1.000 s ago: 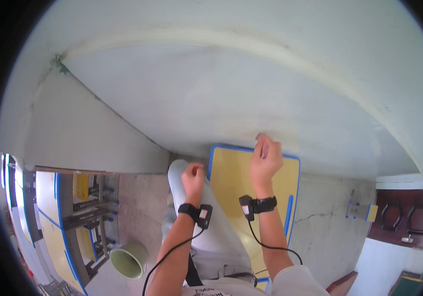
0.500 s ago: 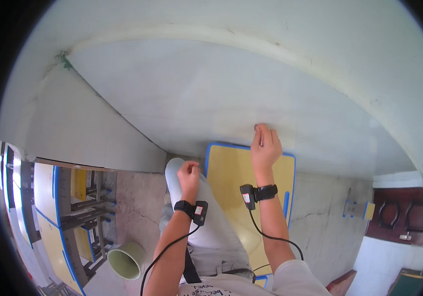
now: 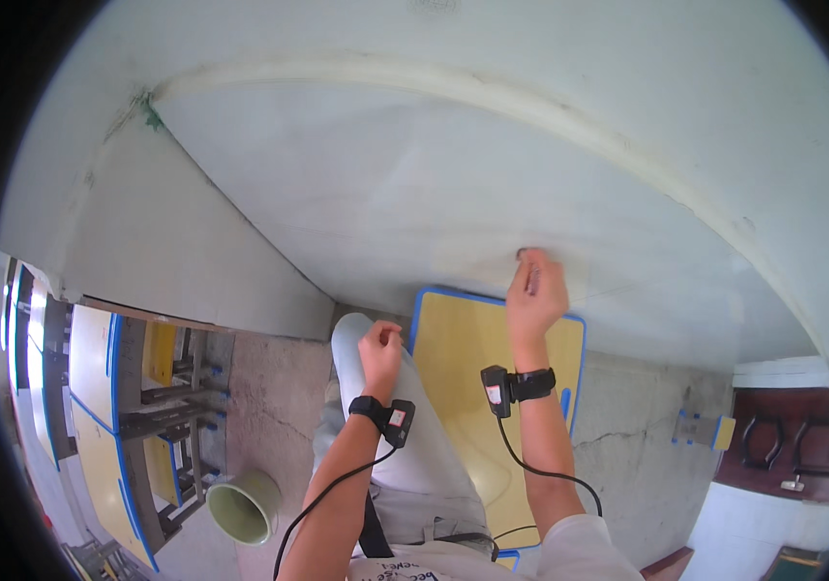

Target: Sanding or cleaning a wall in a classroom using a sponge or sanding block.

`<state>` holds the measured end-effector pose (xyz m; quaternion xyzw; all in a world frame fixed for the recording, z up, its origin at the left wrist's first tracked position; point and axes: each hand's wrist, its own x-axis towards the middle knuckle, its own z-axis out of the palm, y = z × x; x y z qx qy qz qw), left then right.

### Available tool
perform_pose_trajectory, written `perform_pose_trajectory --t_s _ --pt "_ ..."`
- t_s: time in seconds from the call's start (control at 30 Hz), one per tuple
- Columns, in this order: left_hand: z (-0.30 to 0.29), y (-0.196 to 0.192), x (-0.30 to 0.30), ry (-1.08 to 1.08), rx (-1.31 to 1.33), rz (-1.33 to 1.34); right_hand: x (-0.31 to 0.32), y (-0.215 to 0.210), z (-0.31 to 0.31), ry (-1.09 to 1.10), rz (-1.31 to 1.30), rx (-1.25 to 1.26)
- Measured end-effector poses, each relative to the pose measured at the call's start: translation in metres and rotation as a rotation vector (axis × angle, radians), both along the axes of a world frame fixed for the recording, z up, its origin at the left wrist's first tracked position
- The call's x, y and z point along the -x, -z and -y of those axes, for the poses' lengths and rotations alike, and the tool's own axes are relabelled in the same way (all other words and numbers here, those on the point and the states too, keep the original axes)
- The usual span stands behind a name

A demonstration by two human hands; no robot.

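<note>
1. The pale wall stands directly in front of the person and fills most of the upper view, with a raised band curving across it.
2. The right hand is up at the wall, its fingertips touching it or just off it; which of the two I cannot tell. The fingers are bent inward, with the tips drawn close together. A small dark spot shows at the tips, too small to tell whether it is something pinched there.
3. The left hand is over the person's left leg, near the knee, lower than the right hand and well apart from it. Its fingers are loosely curled; whether anything is inside them, I cannot tell.
4. Each wrist wears a black strap with a small black box, one on the right and one on the left. A black cable runs back from each box along the forearm.
5. Below the right hand is a yellow desk with a blue edge, its far side close to the wall.
6. To the left, a side wall meets the pale wall at a corner, with a green patch at its upper end.
7. On the floor stand a light green bucket, more blue-edged desks at the far left, and a small stool near a dark red door at the right.
</note>
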<state>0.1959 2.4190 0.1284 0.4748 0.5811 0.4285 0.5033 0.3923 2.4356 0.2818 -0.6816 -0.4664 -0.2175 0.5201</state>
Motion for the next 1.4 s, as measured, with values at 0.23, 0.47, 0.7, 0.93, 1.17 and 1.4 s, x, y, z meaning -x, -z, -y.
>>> perform_pose_trajectory --t_s 0.23,0.47,0.7,0.93,1.17,1.4 --pt "0.004 0.0 0.004 0.0 0.001 -0.031 0.003 0.004 0.007 0.006 0.123 0.13" --pt "0.0 -0.009 -0.006 -0.005 -0.041 -0.027 0.0 -0.009 -0.005 -0.024 -0.001 -0.096" --pt "0.007 -0.003 0.002 0.007 -0.034 -0.077 0.0 -0.006 0.011 0.034 -0.059 0.095" --pt "0.004 -0.003 -0.005 0.009 -0.07 -0.059 -0.008 0.002 0.003 -0.126 0.167 0.064" --pt "0.001 -0.004 -0.002 0.036 -0.084 -0.091 -0.01 -0.005 0.002 -0.127 0.259 0.13" --pt "0.003 -0.005 -0.007 0.01 -0.085 -0.068 -0.007 -0.015 0.005 -0.107 0.075 0.063"
